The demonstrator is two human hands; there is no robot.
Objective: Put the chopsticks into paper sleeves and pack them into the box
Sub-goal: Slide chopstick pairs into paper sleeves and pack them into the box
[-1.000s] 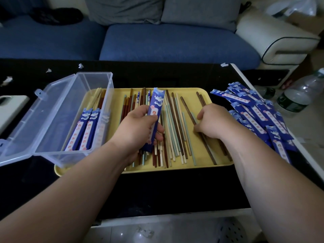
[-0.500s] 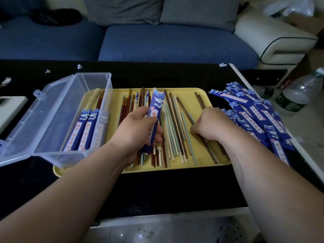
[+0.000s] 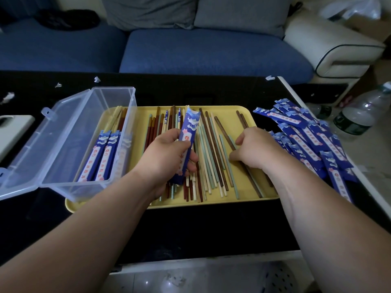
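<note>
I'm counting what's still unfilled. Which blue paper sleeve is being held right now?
The one upright in the left hand, the held sleeve over the yellow tray. The others lie piled right of the tray or packed in the clear box.

One yellow tray point(image 3: 228, 112) holds loose chopsticks point(image 3: 211, 157), too many and too overlapped to count. On the tray's left stands one clear box point(image 3: 69, 144) with two sleeved pairs point(image 3: 101, 157) inside. One sleeve point(image 3: 187, 136) is held above the tray. Right of the tray lies one pile of sleeves point(image 3: 306, 140), uncountable, and beyond it two bottles point(image 3: 359, 115).
</note>
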